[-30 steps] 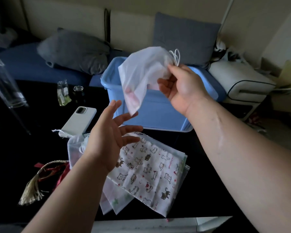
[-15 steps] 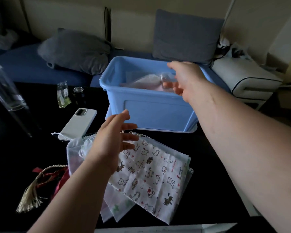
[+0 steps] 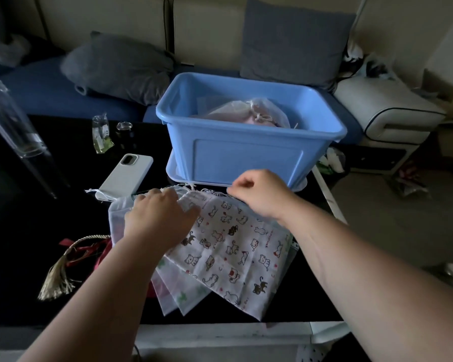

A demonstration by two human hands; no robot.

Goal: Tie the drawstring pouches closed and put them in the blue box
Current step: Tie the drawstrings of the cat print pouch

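Note:
The blue box [image 3: 249,158] stands on its lid at the far side of the dark table. A tied white pouch [image 3: 249,111] lies inside it. In front of the box lies a fanned stack of flat pouches, with a cat-print pouch [image 3: 233,246] on top. My left hand [image 3: 157,218] rests on the top left edge of the stack, its fingers curled down into the gathered fabric. At the top right edge of the cat-print pouch, my right hand [image 3: 259,194] has its fingers curled and pinches at the drawstring.
A white phone [image 3: 127,175] lies left of the box, with a small packet [image 3: 101,133] and a dark jar [image 3: 124,131] behind it. A tassel with red ribbon [image 3: 71,259] lies at the left. A clear bottle [image 3: 11,118] stands far left. The sofa and grey cushions are behind.
My right hand dropped the white pouch into the blue box, then came back down to the stack. My left hand lowered onto the top edge of the stack.

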